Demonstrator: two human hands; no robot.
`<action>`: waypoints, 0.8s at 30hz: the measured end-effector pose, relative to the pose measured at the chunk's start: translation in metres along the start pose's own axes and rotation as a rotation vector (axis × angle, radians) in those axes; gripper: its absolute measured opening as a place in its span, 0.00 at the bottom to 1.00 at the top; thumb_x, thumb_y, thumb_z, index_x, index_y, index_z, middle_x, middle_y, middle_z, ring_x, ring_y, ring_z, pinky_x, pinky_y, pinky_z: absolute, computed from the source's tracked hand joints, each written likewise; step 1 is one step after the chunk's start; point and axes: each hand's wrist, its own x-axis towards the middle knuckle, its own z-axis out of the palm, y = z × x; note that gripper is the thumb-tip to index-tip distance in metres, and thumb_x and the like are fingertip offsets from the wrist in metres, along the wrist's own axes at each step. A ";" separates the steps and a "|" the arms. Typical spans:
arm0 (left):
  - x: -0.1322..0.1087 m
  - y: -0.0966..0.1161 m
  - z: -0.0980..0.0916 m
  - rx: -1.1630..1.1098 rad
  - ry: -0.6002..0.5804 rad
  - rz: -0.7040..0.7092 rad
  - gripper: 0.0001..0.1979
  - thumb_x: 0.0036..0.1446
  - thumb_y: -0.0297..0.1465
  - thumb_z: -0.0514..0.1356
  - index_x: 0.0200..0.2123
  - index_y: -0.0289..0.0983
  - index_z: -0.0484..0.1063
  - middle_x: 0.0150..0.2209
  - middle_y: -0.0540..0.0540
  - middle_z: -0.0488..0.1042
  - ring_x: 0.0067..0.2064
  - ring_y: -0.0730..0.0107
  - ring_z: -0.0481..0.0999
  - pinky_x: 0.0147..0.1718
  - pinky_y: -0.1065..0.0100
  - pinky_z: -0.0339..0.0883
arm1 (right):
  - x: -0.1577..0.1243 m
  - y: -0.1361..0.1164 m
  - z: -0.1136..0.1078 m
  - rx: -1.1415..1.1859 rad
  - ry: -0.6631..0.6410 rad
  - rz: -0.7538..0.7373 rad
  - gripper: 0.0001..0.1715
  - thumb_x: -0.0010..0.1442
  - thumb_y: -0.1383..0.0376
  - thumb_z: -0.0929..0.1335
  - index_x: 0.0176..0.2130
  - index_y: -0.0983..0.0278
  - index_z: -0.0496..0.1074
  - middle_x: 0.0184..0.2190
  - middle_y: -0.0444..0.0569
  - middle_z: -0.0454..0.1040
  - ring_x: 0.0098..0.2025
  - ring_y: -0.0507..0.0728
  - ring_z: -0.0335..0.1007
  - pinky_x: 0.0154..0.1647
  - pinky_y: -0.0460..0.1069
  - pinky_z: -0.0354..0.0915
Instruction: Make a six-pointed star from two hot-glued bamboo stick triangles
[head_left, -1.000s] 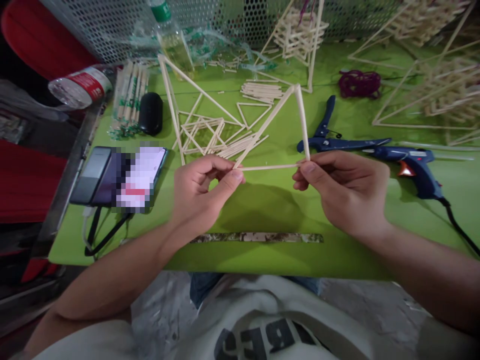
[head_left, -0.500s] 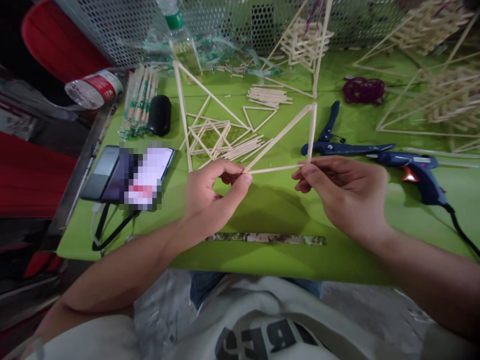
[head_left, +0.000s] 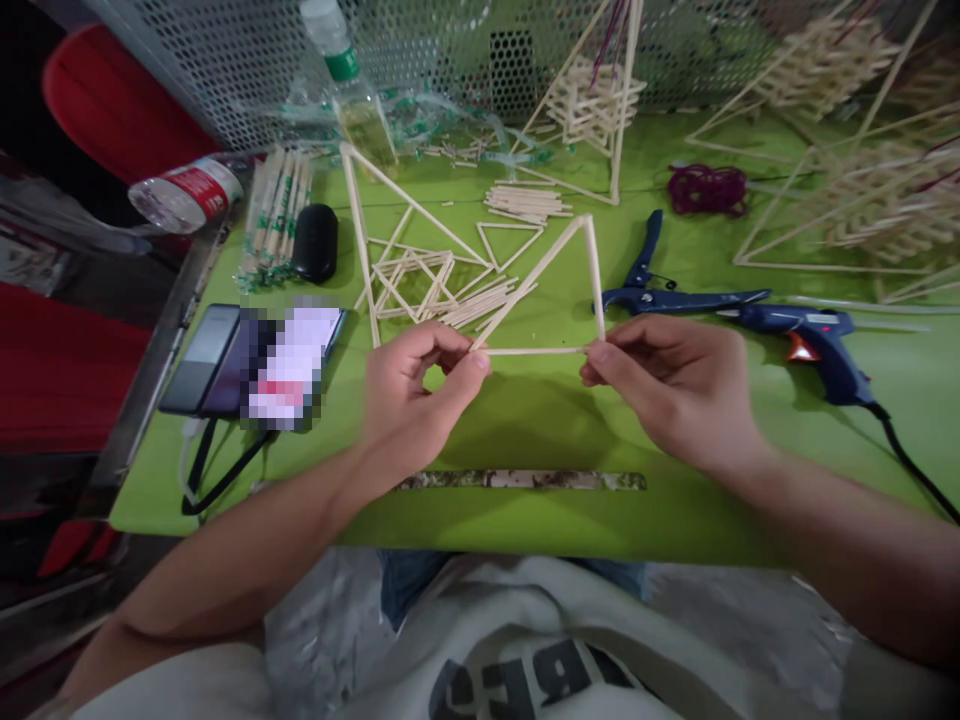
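Note:
A triangle of thin wooden sticks (head_left: 531,282) is held up off the green table between my two hands. My left hand (head_left: 427,390) pinches its near left corner between thumb and fingertips. My right hand (head_left: 667,390) pinches the near right corner the same way. The short stick between the two pinches runs nearly level, and the far corner points away from me. Beyond my left hand lie a woven stick piece (head_left: 416,280) and a loose pile of sticks (head_left: 487,302). To the right of the triangle is a blue glue gun (head_left: 814,340).
Blue cutters (head_left: 649,285), purple string (head_left: 705,188) and hanging stick structures (head_left: 592,100) stand toward the back and right. At left are a phone (head_left: 296,365), a power bank (head_left: 202,360), a black case (head_left: 315,243) and bottles. A patterned strip (head_left: 525,480) lies near the front edge.
The triangle has swung slightly, its far corner shifting left, and its near stick now lies more level. My right hand has moved a little left. The whole view has shifted slightly.

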 end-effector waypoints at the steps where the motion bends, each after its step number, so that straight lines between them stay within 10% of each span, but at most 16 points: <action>1: 0.001 0.000 -0.001 -0.020 -0.009 -0.015 0.08 0.72 0.35 0.72 0.37 0.41 0.84 0.33 0.47 0.86 0.33 0.66 0.83 0.31 0.65 0.78 | 0.001 -0.001 -0.002 -0.047 -0.021 -0.035 0.15 0.69 0.51 0.84 0.35 0.57 0.88 0.31 0.47 0.87 0.30 0.57 0.82 0.29 0.51 0.76; 8: 0.001 -0.001 0.001 -0.028 -0.076 0.005 0.06 0.68 0.28 0.72 0.36 0.42 0.84 0.32 0.49 0.85 0.34 0.67 0.83 0.33 0.66 0.77 | 0.003 -0.005 -0.017 -0.073 0.103 -0.234 0.14 0.71 0.51 0.83 0.53 0.51 0.90 0.42 0.50 0.88 0.41 0.63 0.81 0.46 0.59 0.78; 24: -0.006 0.003 0.003 0.118 -0.118 0.092 0.04 0.66 0.26 0.73 0.38 0.42 0.87 0.34 0.49 0.86 0.35 0.67 0.84 0.36 0.66 0.79 | -0.007 -0.020 -0.017 0.019 0.143 -0.230 0.03 0.74 0.58 0.80 0.44 0.51 0.91 0.36 0.48 0.86 0.32 0.60 0.77 0.33 0.58 0.71</action>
